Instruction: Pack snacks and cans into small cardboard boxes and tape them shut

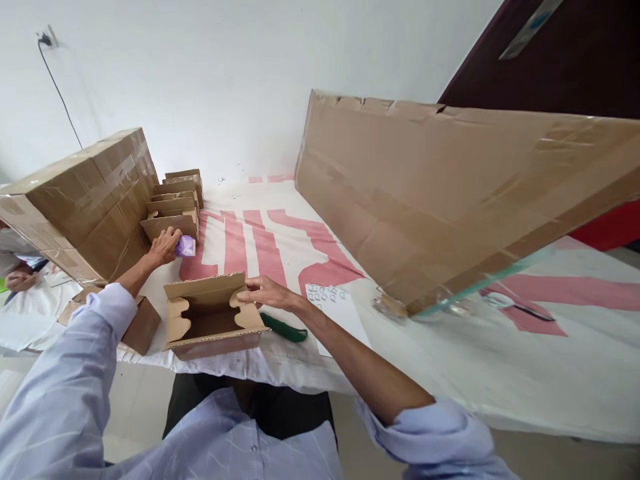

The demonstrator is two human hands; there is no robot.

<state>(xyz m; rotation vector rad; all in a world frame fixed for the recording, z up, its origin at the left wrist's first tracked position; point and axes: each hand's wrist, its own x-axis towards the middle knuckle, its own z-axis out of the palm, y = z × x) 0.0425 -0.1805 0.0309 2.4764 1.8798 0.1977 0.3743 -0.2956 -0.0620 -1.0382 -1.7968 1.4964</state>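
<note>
An open cardboard box (213, 348) stands upright at the table's front edge, its flaps raised and its dark inside showing no contents I can make out. My right hand (267, 293) pinches the box's right side flap between thumb and fingers. Farther back, my left hand (165, 247) is closed on a small purple and white packet (187, 246), just in front of a row of open cardboard boxes (173, 223). Part of the packet is hidden by the fingers. Another brown carton (143, 327) sits beneath my left forearm.
Large taped cartons (95, 193) rise at the left; a big cardboard sheet (425, 193) leans across the right. A dark green object (284, 328) and a marked paper (340, 313) lie right of the box. Another person's hand (20, 280) shows at far left.
</note>
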